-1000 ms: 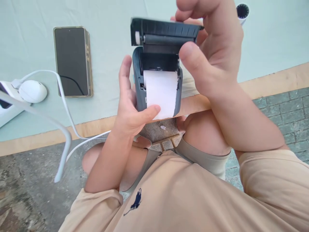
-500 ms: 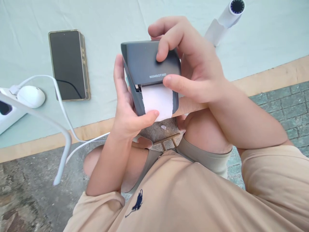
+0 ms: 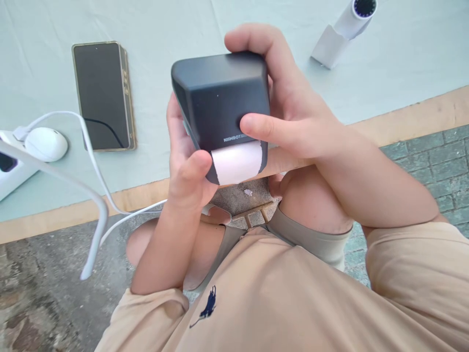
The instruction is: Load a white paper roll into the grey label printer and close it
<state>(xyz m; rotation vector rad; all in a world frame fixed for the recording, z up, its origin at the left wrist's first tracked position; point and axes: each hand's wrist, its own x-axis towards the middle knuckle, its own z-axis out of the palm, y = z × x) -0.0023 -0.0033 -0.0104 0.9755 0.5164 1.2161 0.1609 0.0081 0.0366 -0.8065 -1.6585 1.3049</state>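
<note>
Right now I have the small dark label printer lifted off the worktop, held between both hands above my knees. My left hand wraps its near-left side, fingers hidden behind the body and the thumb clamped on the lower corner just beside the white paper strip that pokes out of the slot. My right hand grips from the other side, fingers curled over the far top edge and the thumb pressed on the lid close to the printed brand name. The lid sits shut with the paper caught under it, so I judge the step in hand to be seating the cover over the loaded roll. The next move, as I see it, calls for a firm, even squeeze on both lid corners while the paper stays straight in the slot. Well off past my left hand lie a phone, a white charger puck and its cable; beyond my right hand stands a white cylinder.
</note>
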